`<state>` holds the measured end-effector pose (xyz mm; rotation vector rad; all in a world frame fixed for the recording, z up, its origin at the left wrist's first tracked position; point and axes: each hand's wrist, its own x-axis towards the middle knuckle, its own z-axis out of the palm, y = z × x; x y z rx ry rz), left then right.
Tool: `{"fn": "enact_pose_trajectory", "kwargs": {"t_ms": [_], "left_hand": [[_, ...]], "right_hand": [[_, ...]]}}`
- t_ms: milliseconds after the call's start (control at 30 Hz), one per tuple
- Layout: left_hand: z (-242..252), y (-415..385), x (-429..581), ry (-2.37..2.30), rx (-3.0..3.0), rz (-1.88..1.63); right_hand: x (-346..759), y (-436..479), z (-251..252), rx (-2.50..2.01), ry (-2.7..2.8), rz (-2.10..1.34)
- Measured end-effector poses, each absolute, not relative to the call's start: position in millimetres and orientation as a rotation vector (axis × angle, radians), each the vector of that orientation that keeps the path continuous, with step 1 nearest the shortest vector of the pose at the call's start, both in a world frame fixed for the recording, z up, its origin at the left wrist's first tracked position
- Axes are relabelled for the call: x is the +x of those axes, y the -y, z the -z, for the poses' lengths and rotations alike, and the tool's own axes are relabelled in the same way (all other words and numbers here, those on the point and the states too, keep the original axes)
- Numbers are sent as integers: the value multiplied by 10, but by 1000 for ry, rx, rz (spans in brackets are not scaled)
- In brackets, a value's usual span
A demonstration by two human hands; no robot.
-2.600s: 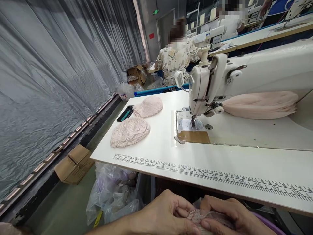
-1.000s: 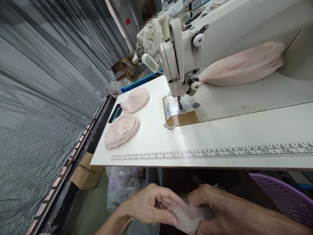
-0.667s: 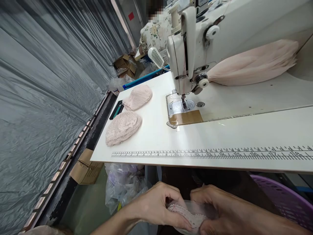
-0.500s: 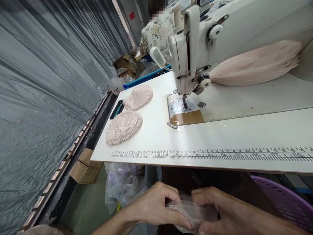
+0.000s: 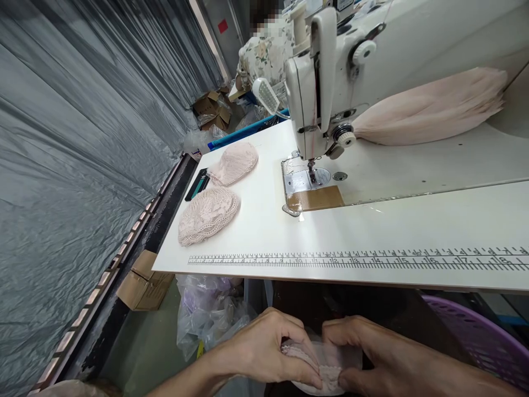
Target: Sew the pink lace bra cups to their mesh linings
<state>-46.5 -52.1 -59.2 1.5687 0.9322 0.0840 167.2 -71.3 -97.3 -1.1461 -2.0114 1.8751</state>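
Observation:
Below the front edge of the white sewing table (image 5: 413, 231), my left hand (image 5: 264, 350) and my right hand (image 5: 372, 355) both pinch one small pink lace piece (image 5: 322, 366) between thumbs and fingers. The piece lies bunched between the two hands, its scalloped edge facing up. On the table's left side rest two pink lace cups (image 5: 209, 214), one behind the other. The white sewing machine (image 5: 326, 82) stands at the back, a bundle of pink fabric (image 5: 430, 105) lying under its arm.
A printed ruler (image 5: 351, 259) runs along the table's front edge. A dark flat tool (image 5: 196, 184) lies by the far lace cup. Under the table are plastic bags (image 5: 206, 317) and a cardboard box (image 5: 142, 281); a purple basket (image 5: 483, 333) sits right. Another person (image 5: 266, 47) sits ahead.
The view has tilted and drawn closer to the machine. My hands stay low at the table's edge, and the fingers have worked the lace piece round so its scalloped edge shows.

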Motion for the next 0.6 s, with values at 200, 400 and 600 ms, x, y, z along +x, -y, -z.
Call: {"fn": "enact_pose_trajectory", "kwargs": {"t_ms": [200, 400, 600], "left_hand": [[645, 524, -518, -966, 1409, -89], [629, 538, -571, -1039, 1179, 32], [638, 539, -474, -986, 1283, 80]], "right_hand": [[1762, 709, 926, -1156, 2036, -1920], [1718, 690, 825, -1164, 2109, -1899], [1734, 737, 869, -1145, 2104, -1865]]}}
